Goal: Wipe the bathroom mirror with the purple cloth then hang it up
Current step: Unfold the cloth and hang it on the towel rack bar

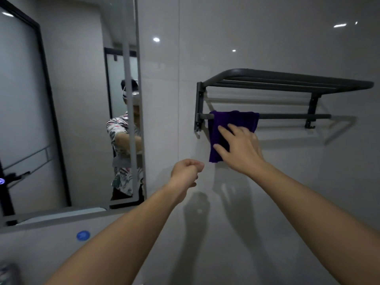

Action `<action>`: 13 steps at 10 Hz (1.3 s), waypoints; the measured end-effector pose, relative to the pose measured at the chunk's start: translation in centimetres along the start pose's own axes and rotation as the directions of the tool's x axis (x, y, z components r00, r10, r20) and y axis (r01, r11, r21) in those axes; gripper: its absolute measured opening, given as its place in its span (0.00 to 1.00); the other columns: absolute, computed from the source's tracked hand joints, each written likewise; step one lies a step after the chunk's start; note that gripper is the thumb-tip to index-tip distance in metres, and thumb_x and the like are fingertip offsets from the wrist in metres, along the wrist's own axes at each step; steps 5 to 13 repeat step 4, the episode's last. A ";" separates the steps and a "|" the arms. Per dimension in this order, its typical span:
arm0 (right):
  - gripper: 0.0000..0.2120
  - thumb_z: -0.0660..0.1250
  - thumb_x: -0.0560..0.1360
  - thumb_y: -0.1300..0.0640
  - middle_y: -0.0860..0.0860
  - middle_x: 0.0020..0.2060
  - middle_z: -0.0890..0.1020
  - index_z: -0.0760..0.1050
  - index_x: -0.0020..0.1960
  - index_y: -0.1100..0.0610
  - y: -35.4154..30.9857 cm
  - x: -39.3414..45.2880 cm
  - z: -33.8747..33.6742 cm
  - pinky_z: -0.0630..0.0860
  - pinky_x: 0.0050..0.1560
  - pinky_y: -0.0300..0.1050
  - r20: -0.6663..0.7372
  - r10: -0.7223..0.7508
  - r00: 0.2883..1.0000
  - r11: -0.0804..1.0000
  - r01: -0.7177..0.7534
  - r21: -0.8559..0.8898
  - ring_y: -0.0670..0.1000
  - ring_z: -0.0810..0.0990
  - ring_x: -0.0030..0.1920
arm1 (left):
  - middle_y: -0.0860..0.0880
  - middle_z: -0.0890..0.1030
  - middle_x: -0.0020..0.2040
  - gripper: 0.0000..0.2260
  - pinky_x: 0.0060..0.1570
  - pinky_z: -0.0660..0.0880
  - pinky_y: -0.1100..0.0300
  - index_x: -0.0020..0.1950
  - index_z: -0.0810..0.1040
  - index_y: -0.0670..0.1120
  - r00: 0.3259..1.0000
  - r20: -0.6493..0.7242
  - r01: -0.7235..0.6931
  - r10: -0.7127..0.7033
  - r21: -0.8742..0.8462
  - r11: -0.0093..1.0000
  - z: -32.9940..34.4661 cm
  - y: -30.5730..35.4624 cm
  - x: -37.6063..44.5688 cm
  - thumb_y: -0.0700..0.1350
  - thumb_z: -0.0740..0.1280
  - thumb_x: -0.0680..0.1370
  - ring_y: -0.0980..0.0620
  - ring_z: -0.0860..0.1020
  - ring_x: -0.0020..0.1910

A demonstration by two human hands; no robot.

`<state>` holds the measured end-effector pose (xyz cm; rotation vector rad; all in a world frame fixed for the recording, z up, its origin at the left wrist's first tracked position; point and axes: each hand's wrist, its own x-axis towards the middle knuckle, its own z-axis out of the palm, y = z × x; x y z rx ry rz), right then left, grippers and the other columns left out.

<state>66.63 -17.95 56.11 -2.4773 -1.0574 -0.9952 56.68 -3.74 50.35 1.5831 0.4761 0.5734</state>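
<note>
The purple cloth hangs lengthwise down from the towel rack's lower bar, right under the right hand's spread fingers, the loosely curled left hand farther off, below-left

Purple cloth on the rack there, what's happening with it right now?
The purple cloth is draped over the lower bar of the dark towel rack on the tiled wall, near the bar's left end. The right hand lies spread and open against the hanging cloth, as if smoothing it. The left hand is loosely curled below the cloth, holding nothing visible. The mirror is off to the left with neither hand on it. The hanging step looks about finished.
</note>
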 end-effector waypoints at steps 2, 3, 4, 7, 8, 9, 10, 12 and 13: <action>0.27 0.64 0.80 0.42 0.56 0.70 0.77 0.71 0.75 0.54 -5.8 -10.3 0.0 0.72 0.67 0.55 0.090 0.005 0.996 0.994 -0.015 0.108 0.61 0.74 0.68 | 0.50 0.85 0.47 0.05 0.46 0.76 0.60 0.49 0.83 0.50 0.992 -0.009 -0.118 0.129 0.357 0.927 -6.7 -3.2 -8.6 0.50 0.72 0.76 0.51 0.82 0.47; 0.28 0.63 0.75 0.40 0.56 0.60 0.84 0.80 0.66 0.57 -8.9 -17.4 1.2 0.78 0.61 0.56 0.053 0.070 0.996 0.972 -0.080 0.221 0.61 0.82 0.60 | 0.52 0.86 0.45 0.07 0.45 0.77 0.61 0.50 0.83 0.51 0.979 0.013 -0.181 0.202 0.509 0.842 -11.8 -5.0 -15.1 0.51 0.71 0.76 0.52 0.82 0.45; 0.30 0.59 0.74 0.36 0.56 0.46 0.89 0.86 0.53 0.58 -11.4 -28.1 3.6 0.80 0.48 0.46 0.314 0.090 0.945 0.915 -0.203 0.349 0.57 0.89 0.44 | 0.54 0.86 0.45 0.11 0.45 0.75 0.64 0.49 0.82 0.53 0.999 -0.023 -0.013 0.030 0.521 0.853 -16.0 -15.2 -17.3 0.53 0.76 0.70 0.47 0.82 0.41; 0.30 0.59 0.74 0.36 0.56 0.46 0.89 0.86 0.53 0.58 -11.4 -28.1 3.6 0.80 0.48 0.46 0.314 0.090 0.945 0.915 -0.203 0.349 0.57 0.89 0.44 | 0.54 0.86 0.45 0.11 0.45 0.75 0.64 0.49 0.82 0.53 0.999 -0.023 -0.013 0.030 0.521 0.853 -16.0 -15.2 -17.3 0.53 0.76 0.70 0.47 0.82 0.41; 0.30 0.59 0.74 0.36 0.56 0.46 0.89 0.86 0.53 0.58 -11.4 -28.1 3.6 0.80 0.48 0.46 0.314 0.090 0.945 0.915 -0.203 0.349 0.57 0.89 0.44 | 0.54 0.86 0.45 0.11 0.45 0.75 0.64 0.49 0.82 0.53 0.999 -0.023 -0.013 0.030 0.521 0.853 -16.0 -15.2 -17.3 0.53 0.76 0.70 0.47 0.82 0.41; 0.30 0.59 0.74 0.36 0.56 0.46 0.89 0.86 0.53 0.58 -11.4 -28.1 3.6 0.80 0.48 0.46 0.314 0.090 0.945 0.915 -0.203 0.349 0.57 0.89 0.44 | 0.54 0.86 0.45 0.11 0.45 0.75 0.64 0.49 0.82 0.53 0.999 -0.023 -0.013 0.030 0.521 0.853 -16.0 -15.2 -17.3 0.53 0.76 0.70 0.47 0.82 0.41; 0.30 0.59 0.74 0.36 0.56 0.46 0.89 0.86 0.53 0.58 -11.4 -28.1 3.6 0.80 0.48 0.46 0.314 0.090 0.945 0.915 -0.203 0.349 0.57 0.89 0.44 | 0.54 0.86 0.45 0.11 0.45 0.75 0.64 0.49 0.82 0.53 0.999 -0.023 -0.013 0.030 0.521 0.853 -16.0 -15.2 -17.3 0.53 0.76 0.70 0.47 0.82 0.41; 0.30 0.59 0.74 0.36 0.56 0.46 0.89 0.86 0.53 0.58 -11.4 -28.1 3.6 0.80 0.48 0.46 0.314 0.090 0.945 0.915 -0.203 0.349 0.57 0.89 0.44 | 0.54 0.86 0.45 0.11 0.45 0.75 0.64 0.49 0.82 0.53 0.999 -0.023 -0.013 0.030 0.521 0.853 -16.0 -15.2 -17.3 0.53 0.76 0.70 0.47 0.82 0.41; 0.30 0.59 0.74 0.36 0.56 0.46 0.89 0.86 0.53 0.58 -11.4 -28.1 3.6 0.80 0.48 0.46 0.314 0.090 0.945 0.915 -0.203 0.349 0.57 0.89 0.44 | 0.54 0.86 0.45 0.11 0.45 0.75 0.64 0.49 0.82 0.53 0.999 -0.023 -0.013 0.030 0.521 0.853 -16.0 -15.2 -17.3 0.53 0.76 0.70 0.47 0.82 0.41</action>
